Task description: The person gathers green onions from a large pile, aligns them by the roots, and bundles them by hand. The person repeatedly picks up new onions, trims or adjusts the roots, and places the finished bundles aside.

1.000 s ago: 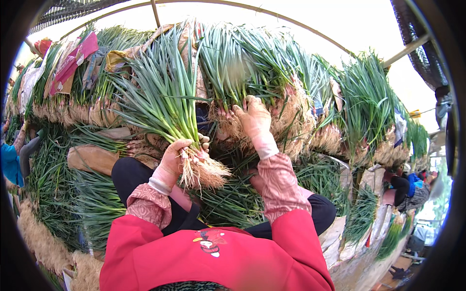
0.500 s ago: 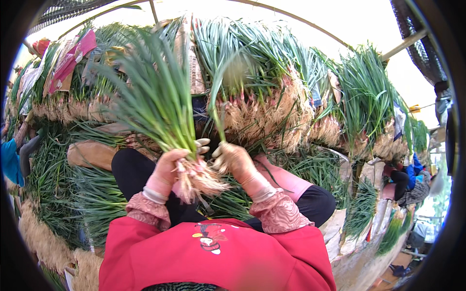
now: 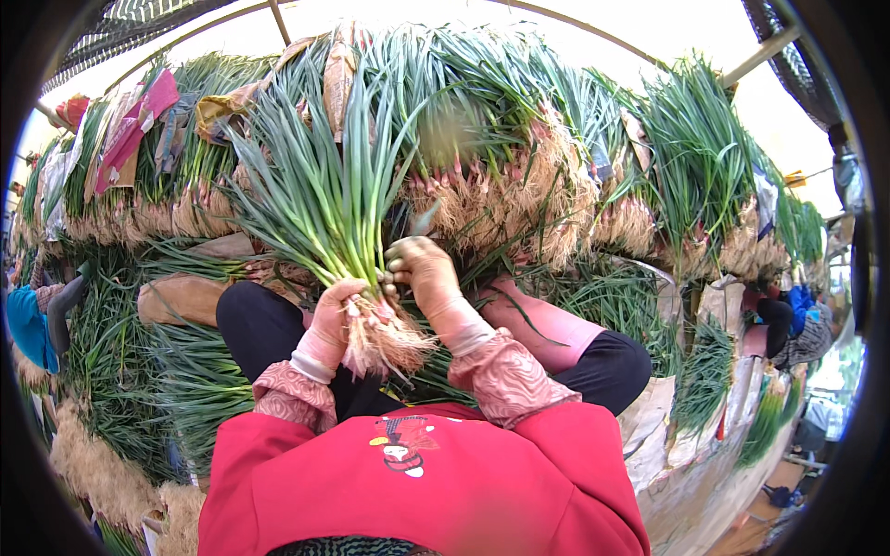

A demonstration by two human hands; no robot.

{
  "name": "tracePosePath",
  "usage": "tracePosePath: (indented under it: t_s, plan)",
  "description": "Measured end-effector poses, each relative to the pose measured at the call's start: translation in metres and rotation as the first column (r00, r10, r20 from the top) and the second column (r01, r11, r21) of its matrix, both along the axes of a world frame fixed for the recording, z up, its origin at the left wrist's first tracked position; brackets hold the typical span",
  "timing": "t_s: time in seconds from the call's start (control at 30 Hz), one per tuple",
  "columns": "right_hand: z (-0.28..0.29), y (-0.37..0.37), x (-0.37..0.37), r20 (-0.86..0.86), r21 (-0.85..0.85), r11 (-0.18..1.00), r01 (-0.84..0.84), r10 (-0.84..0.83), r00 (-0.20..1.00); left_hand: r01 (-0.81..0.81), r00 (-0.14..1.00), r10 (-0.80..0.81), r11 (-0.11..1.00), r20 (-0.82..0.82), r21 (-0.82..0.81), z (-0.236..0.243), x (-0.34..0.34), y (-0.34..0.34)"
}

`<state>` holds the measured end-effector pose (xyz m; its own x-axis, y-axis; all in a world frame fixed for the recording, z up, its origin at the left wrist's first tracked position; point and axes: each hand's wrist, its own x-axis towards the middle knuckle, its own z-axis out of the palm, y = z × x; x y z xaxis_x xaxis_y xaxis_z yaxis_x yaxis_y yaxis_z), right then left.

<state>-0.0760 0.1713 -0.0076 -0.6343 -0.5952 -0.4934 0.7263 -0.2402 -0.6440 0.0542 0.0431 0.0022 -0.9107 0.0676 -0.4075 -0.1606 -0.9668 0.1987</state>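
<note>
While your left hand [image 3: 330, 320] wraps around a bunch of green plants [image 3: 348, 208], the bunch stands up over your lap, in front of your chest. You grip it low, just above the roots [image 3: 385, 345], and some of your fingertips peek out on its right side. The long leaves spread out like a fan at the top, and the pale roots hang down below your hand. Your right hand [image 3: 428, 278] is close by the stalks on the right, with its fingers bent in toward them. I can't tell if those fingers pinch a stalk. One leaf tip [image 3: 425, 221] shows just above that hand.

Your red top [image 3: 501, 482] has a little doll picture [image 3: 400, 454] on the front. Past the bunch is a long pile of plants [image 3: 514, 199], with roots facing you. A brown bag [image 3: 181, 299] lies left of your knee, and more green leaves [image 3: 199, 375] lie near it. Far up on the left, a pink cloth [image 3: 137, 130] rests on the pile. Off to the right sits another person [image 3: 799, 310], partly in blue.
</note>
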Motion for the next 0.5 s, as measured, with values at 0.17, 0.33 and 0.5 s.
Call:
tracePosePath:
  t_s: [0.17, 0.33, 0.5]
  plan:
    - [-0.004, 0.006, -0.011, -0.026, 0.067, 0.997, 0.040, -0.038, 0.999, 0.004, 0.991, 0.002, 0.999, -0.133, 0.041, 0.024, 0.008, 0.000]
    - [-0.016, -0.018, -0.007, -0.063, -0.235, 0.877, -0.420, 0.417, 0.907, -0.052, 0.994, 0.053, 0.999, -0.096, 0.005, 0.033, 0.019, -0.004]
    - [-0.021, -0.060, 0.022, -0.781, 0.267, 0.946, 0.184, 0.100, 0.617, -0.062, 0.990, 0.062, 0.998, -0.125, -0.003, 0.028, 0.014, -0.009]
